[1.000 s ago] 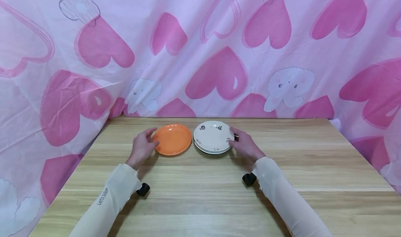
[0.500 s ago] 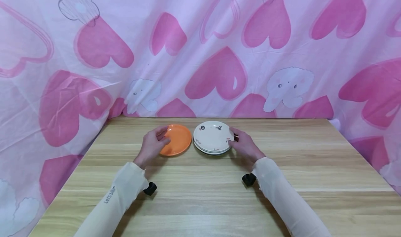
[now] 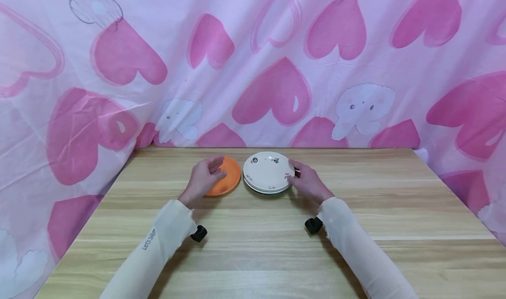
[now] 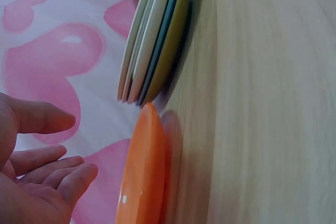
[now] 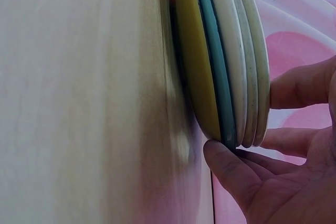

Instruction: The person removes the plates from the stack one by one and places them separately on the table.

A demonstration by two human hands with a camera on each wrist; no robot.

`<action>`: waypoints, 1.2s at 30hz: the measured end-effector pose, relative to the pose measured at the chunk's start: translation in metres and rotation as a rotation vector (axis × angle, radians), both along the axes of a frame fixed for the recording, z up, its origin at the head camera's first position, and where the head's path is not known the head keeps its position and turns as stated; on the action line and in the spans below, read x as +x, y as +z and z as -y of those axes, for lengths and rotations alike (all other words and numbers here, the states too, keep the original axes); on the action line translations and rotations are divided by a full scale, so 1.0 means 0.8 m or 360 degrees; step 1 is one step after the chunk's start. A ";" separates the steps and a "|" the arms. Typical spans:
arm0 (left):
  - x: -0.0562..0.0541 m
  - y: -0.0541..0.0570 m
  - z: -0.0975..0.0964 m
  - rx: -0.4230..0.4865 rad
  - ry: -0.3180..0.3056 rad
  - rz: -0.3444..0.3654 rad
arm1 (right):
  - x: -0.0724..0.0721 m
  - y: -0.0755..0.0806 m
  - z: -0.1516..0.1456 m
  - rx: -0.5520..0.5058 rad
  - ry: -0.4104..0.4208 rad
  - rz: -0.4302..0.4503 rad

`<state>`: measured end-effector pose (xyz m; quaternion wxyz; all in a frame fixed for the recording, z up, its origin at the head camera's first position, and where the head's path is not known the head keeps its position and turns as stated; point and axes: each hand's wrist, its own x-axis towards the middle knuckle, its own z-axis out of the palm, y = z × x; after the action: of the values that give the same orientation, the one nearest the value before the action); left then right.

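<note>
A stack of plates [image 3: 267,176] sits near the far edge of the table, a white plate with small printed motifs on top. In the right wrist view, several cream plates rest over a teal plate [image 5: 214,61], with a yellow one [image 5: 195,56] lowest. My right hand [image 3: 310,182] grips the stack's right edge, one digit on the top plate and fingertips at the rims below. Just left of the stack lies an orange plate [image 3: 231,178]. My left hand [image 3: 203,179] hovers over its left part, fingers and thumb apart, holding nothing.
The wooden table [image 3: 253,246] spreads out in front of the plates. Behind and beside it hangs a pink cloth [image 3: 253,79] printed with hearts. A small black device [image 3: 199,233] hangs below the left cuff, another [image 3: 313,225] below the right.
My left hand has moved right, from the orange plate's left rim to over the plate. Both plates and stack stay in place, and my right hand keeps its hold.
</note>
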<state>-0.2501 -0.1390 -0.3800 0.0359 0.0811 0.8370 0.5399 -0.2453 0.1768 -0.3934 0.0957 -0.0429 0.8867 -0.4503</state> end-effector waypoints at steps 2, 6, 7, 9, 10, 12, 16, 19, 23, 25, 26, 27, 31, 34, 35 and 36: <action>0.000 0.000 -0.005 0.0019 -0.0021 0.0010 | 0.000 0.000 -0.001 -0.0013 0.0007 -0.0011; 0.001 0.000 -0.014 0.0037 -0.0054 0.0022 | 0.001 0.001 -0.001 -0.0027 0.0005 -0.0012; 0.002 0.000 -0.015 0.0035 -0.0054 0.0026 | 0.001 0.001 -0.001 -0.0021 0.0000 -0.0007; 0.002 0.000 -0.019 0.0022 -0.0062 0.0031 | 0.002 0.001 -0.001 -0.0006 -0.0014 -0.0001; 0.002 -0.001 -0.021 0.0016 -0.0071 0.0033 | 0.002 0.001 0.000 -0.0004 -0.0017 0.0000; 0.002 -0.001 -0.026 0.0017 -0.0082 0.0053 | 0.003 0.001 0.000 -0.0004 -0.0027 0.0000; 0.001 -0.003 -0.034 0.0018 -0.0102 0.0095 | 0.002 0.000 0.000 0.0002 -0.0019 -0.0021; 0.000 -0.004 -0.039 0.0020 -0.0103 0.0113 | 0.001 -0.001 0.001 0.0016 -0.0009 -0.0040; -0.001 -0.007 -0.043 0.0006 -0.0096 0.0121 | 0.000 -0.003 0.001 0.0017 -0.0015 -0.0037; -0.002 -0.009 -0.046 -0.0003 -0.0104 0.0117 | 0.000 -0.003 0.001 0.0018 -0.0012 -0.0035; -0.002 -0.010 -0.047 -0.0002 -0.0101 0.0118 | 0.000 -0.004 0.001 0.0022 -0.0010 -0.0038; -0.002 -0.010 -0.049 0.0006 -0.0101 0.0122 | 0.000 -0.004 0.001 0.0021 -0.0016 -0.0035; -0.002 -0.012 -0.055 0.0031 -0.0138 0.0105 | 0.000 -0.003 0.001 0.0019 -0.0020 -0.0029; -0.001 -0.011 -0.059 0.0030 -0.0139 0.0109 | 0.000 -0.002 0.001 0.0021 -0.0022 -0.0019; -0.001 -0.011 -0.060 0.0024 -0.0136 0.0110 | 0.000 -0.001 0.001 0.0021 -0.0024 -0.0019; -0.001 -0.010 -0.061 0.0018 -0.0132 0.0111 | 0.000 -0.001 0.002 0.0023 -0.0025 -0.0019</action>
<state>-0.2511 -0.0903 -0.3882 0.0871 0.0971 0.8281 0.5453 -0.2455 0.1756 -0.3942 0.0872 -0.0379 0.8907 -0.4445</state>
